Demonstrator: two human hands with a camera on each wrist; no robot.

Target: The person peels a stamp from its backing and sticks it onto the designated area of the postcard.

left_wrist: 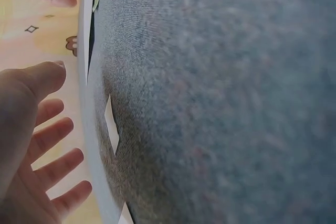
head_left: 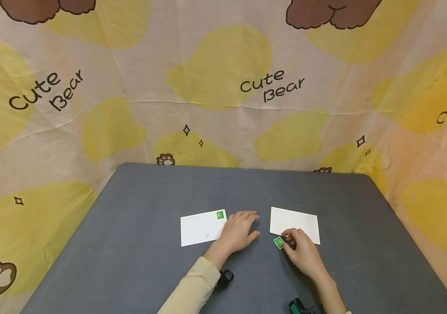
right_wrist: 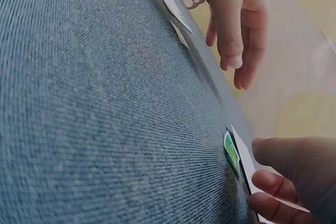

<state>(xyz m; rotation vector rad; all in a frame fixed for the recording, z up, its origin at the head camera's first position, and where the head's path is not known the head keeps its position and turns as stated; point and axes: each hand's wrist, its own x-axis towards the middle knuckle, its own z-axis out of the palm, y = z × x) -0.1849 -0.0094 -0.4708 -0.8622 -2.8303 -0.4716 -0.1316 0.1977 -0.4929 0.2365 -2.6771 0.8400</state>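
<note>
My left hand has its fingers spread over the right end of a white card with a green stamp in its top right corner. Beneath that hand, a small white piece of paper shows in the left wrist view. My right hand is at the lower edge of a second white card. Its fingers are loosely bent, thumb apart from them. A loose green stamp with a white border lies just below that card, right at the thumb tip; in the right wrist view nothing sits between the fingers.
Both cards lie on a dark grey table. A patterned cloth hangs behind the table and along its sides. A black object shows by my left wrist, and a black and green one by my right forearm.
</note>
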